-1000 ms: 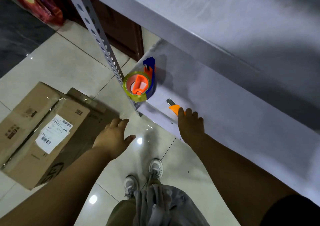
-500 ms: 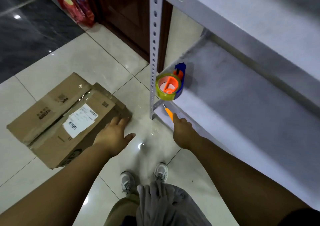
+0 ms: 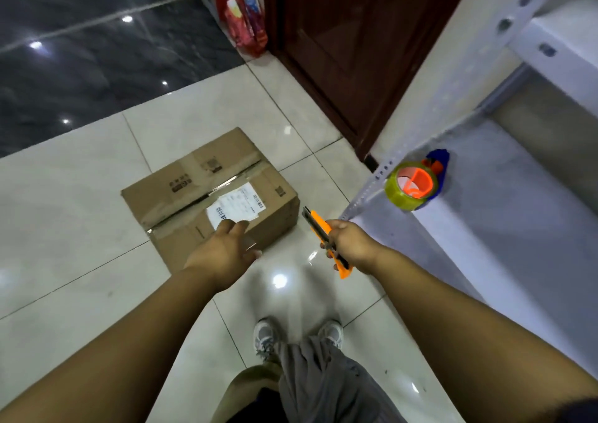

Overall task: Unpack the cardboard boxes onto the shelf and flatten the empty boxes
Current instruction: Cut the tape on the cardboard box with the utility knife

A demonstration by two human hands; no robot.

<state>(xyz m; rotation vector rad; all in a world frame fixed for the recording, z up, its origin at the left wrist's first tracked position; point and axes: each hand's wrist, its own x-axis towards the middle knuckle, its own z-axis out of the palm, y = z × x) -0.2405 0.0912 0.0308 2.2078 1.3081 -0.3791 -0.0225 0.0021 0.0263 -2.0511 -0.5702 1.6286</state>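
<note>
The cardboard box (image 3: pixel 210 196) sits on the tiled floor (image 3: pixel 81 228) in front of my feet, well apart from the shelf (image 3: pixel 517 228) on my right. It is still sealed: a strip of clear tape runs along the centre seam, and a white shipping label (image 3: pixel 236 207) lies across part of that seam. I judge the board stiff enough to hold its shape under a flat palm, but the taped top will give a little if I lean on it, and the glossy tile could let the whole box slide when the blade drags. How heavy it is I cannot tell. The best place to steady it looks like the near corner of the top, clear of the seam line.

My left hand (image 3: pixel 223 251) reaches down over that near edge, fingers loosely extended and together, their tips at the label's lower edge; whether they actually press on the card I cannot say. My right hand (image 3: pixel 348 244) is curled around the orange utility knife (image 3: pixel 326 241), its tip pointing away towards the box, held above the floor just beside the box's right corner. Both forearms stretch forward and down. A tape dispenser (image 3: pixel 415 184) rests at the shelf's corner, beside the perforated upright.
</note>
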